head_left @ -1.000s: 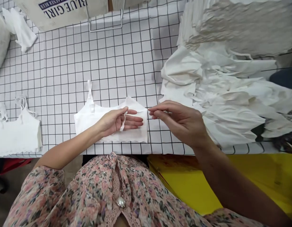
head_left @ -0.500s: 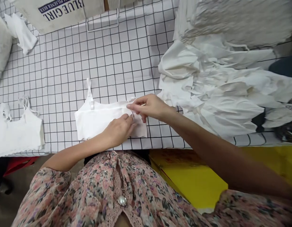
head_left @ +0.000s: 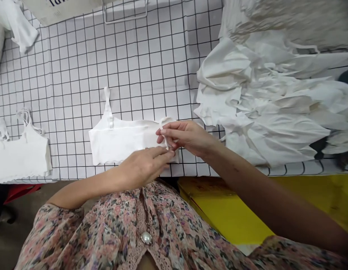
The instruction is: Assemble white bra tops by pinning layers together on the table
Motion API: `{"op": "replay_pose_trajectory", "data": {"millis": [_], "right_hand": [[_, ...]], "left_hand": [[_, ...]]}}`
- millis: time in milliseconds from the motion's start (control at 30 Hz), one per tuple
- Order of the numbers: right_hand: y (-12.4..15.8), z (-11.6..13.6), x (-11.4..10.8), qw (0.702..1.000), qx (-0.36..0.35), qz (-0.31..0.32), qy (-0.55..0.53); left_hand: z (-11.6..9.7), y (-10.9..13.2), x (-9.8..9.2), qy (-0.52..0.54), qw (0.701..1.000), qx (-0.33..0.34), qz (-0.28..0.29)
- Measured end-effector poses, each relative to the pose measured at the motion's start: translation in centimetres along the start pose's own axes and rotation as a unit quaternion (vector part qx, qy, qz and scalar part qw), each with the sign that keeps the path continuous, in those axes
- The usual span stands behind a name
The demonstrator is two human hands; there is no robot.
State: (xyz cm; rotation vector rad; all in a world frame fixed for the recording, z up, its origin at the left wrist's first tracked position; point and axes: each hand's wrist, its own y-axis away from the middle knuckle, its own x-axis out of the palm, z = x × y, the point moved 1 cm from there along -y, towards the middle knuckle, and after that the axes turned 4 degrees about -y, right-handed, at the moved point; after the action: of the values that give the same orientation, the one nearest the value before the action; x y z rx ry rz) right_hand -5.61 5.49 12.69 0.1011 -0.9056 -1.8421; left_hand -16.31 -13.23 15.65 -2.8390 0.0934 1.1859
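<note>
A white bra top point(head_left: 117, 144) lies flat on the checked tablecloth in front of me. Its left strap point(head_left: 107, 103) stretches away from me, with a small slider on it. At the garment's right end, my right hand point(head_left: 185, 137) pinches the other shoulder strap point(head_left: 164, 123), which loops up by the fingertips. My left hand point(head_left: 148, 163) comes in from below, fingers closed on the lower part of that same strap. The two hands nearly touch and cover the right side of the top.
A heap of white garments point(head_left: 264, 112) lies to the right, with a tall stack point(head_left: 286, 22) behind it. Another white top point(head_left: 18, 157) is at left. A printed carton point(head_left: 61, 11) and wire stand point(head_left: 125, 18) are at the back. Yellow boxes point(head_left: 232, 213) sit below the table edge.
Both hands have shifted slightly right and toward me along the strap. The strap loop now shows more clearly between the fingers. The camera view has tilted a little nearer.
</note>
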Motion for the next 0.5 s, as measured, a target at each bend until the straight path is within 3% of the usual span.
{"op": "replay_pose_trajectory", "data": {"millis": [67,167,333,433,500], "right_hand": [[0.1,-0.1,-0.3,0.999,0.01,0.004,-0.033],[0.0,-0.2,-0.7,0.998,0.028,0.017,-0.058],[0.9,-0.4,-1.0,0.996,0.071,0.042,-0.033],[1.9,-0.5,-1.1,0.992,0.041,-0.051,0.108],[2.4,-0.3,-1.1,0.966,-0.025,-0.141,0.215]], "left_hand": [[2.0,-0.8,-0.5,-0.003,0.999,-0.02,-0.05],[5.8,-3.2,-1.0,-0.098,0.982,-0.103,-0.124],[10.2,-6.4,0.3,-0.151,0.973,-0.126,-0.119],[11.0,-6.4,1.0,-0.153,0.971,-0.095,-0.159],[11.2,-6.0,1.2,-0.153,0.969,-0.072,-0.182]]}}
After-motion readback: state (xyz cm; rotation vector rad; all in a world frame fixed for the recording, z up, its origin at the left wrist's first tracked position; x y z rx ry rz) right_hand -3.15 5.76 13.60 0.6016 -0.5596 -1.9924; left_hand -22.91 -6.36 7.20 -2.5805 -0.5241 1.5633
